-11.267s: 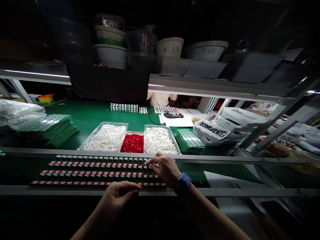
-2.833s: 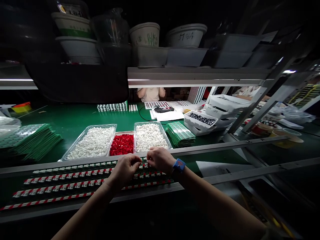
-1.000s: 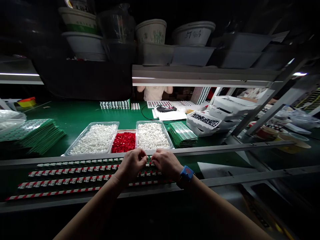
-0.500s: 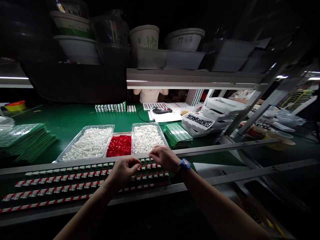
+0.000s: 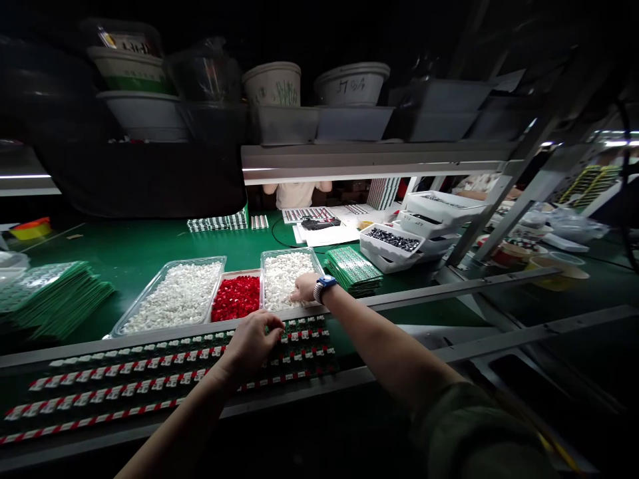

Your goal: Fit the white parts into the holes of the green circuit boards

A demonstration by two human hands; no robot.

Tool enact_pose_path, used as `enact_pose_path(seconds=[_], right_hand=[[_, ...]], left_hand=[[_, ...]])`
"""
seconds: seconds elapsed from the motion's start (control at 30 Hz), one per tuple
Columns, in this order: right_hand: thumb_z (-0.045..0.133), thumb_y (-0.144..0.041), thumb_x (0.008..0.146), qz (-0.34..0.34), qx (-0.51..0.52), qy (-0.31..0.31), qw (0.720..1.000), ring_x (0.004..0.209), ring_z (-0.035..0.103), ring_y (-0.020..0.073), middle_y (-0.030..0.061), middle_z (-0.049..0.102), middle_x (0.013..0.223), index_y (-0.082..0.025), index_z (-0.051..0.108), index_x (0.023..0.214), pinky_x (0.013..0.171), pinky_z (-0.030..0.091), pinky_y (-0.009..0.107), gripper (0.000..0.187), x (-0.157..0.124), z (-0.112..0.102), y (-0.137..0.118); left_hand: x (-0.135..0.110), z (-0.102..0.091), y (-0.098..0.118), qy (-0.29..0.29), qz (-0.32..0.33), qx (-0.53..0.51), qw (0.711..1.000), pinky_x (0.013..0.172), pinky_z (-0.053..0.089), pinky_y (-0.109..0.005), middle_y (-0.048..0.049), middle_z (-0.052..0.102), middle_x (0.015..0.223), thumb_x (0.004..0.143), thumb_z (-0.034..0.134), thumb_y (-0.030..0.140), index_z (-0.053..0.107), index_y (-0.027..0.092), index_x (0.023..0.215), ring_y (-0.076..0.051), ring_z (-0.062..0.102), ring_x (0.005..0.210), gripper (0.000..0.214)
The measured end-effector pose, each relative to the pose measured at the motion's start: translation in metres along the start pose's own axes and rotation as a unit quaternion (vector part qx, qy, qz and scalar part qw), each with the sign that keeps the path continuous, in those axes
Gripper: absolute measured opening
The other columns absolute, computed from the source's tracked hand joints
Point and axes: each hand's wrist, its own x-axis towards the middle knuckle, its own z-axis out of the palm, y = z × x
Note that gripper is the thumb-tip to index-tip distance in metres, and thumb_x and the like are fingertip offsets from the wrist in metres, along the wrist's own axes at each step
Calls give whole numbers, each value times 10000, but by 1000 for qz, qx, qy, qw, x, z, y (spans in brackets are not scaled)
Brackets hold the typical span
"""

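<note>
Digging our right hand (image 5: 303,287), its grip hidden, into the clear plastic tray (image 5: 285,252) of small white plastic parts (image 5: 278,283), left hand (image 5: 252,342) bunched on the long green circuit board (image 5: 319,344) before it, we risk our forearm dislodging red-and-white connectors (image 5: 309,352).

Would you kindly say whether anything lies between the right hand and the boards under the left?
Only a grey metal rail runs between the right hand, at the clear tray of white parts, and the green boards.

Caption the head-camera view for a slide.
Right hand reaches into a tray of white parts while the left hand rests on a green board lined with red-and-white parts.
</note>
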Motion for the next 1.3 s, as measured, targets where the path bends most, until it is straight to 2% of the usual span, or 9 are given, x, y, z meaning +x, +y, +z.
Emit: enact_pose_path(seconds=[0.17, 0.27, 0.43, 0.57, 0.8, 0.97, 1.03, 1.17, 1.3], right_hand=[[603, -320, 870, -11, 19, 8, 1000, 837, 628, 161, 47, 672, 902, -131, 661, 879, 769, 507, 316, 198, -1, 5, 10], [532, -327, 921, -19, 32, 17, 999, 880, 621, 166, 29, 638, 982, -126, 627, 969, 790, 520, 338, 227, -4, 8, 15], [570, -295, 896, -25, 53, 39, 998, 869, 621, 164, 23, 653, 926, -119, 646, 935, 794, 504, 330, 195, -6, 8, 19], [638, -221, 816, -15, 70, 56, 996, 796, 609, 139, 36, 689, 859, -145, 708, 896, 716, 470, 236, 130, -4, 5, 22], [626, -166, 785, -7, 86, 68, 994, 745, 590, 133, 50, 693, 818, -142, 737, 882, 639, 423, 196, 150, -5, 6, 22], [638, -124, 758, -18, 97, 69, 993, 678, 544, 120, 44, 662, 739, -121, 731, 821, 592, 396, 202, 113, -10, 0, 20], [632, -116, 754, -35, 104, 64, 992, 639, 518, 109, 30, 641, 694, -118, 729, 800, 566, 380, 198, 107, -18, -7, 17], [646, -148, 753, -101, 124, 31, 987, 591, 490, 81, -7, 609, 653, -129, 734, 807, 563, 366, 184, 105, -48, -18, 4], [660, -135, 736, -203, 148, 5, 968, 635, 513, 87, -10, 615, 689, -148, 733, 812, 608, 375, 189, 106, -82, -12, -18]], left_hand=[[1, -2, 7, -40, -1, 43, 998, 798, 467, -293, -66, 683, 856, 768, 560, 168, 716, 169, 795, -200, 628, 835, 159], [3, -4, 14, -63, 6, 85, 994, 822, 457, -302, -81, 679, 867, 775, 554, 135, 718, 157, 790, -212, 616, 863, 166], [7, -4, 21, -87, 24, 147, 985, 804, 455, -314, -99, 665, 859, 786, 550, 115, 728, 146, 792, -228, 598, 865, 181], [7, -3, 24, -85, 39, 179, 979, 798, 455, -311, -105, 657, 860, 799, 547, 115, 729, 136, 805, -228, 595, 866, 183], [4, -5, 27, -96, 31, 155, 983, 803, 456, -300, -97, 668, 865, 799, 559, 109, 732, 145, 785, -221, 602, 875, 178], [-1, -13, 19, -25, 38, 90, 995, 781, 456, -303, -78, 673, 845, 839, 529, 198, 720, 152, 834, -206, 617, 825, 196], [-6, -18, 13, -2, 25, 70, 997, 753, 455, -302, -63, 674, 825, 828, 537, 237, 711, 163, 826, -204, 620, 796, 189], [-19, -24, 6, -21, 4, 38, 999, 714, 445, -296, -54, 681, 805, 818, 538, 304, 708, 174, 795, -199, 617, 748, 215], [-29, -25, 5, -26, -17, 27, 999, 706, 432, -295, -60, 692, 812, 817, 532, 335, 708, 171, 787, -207, 612, 760, 243]])
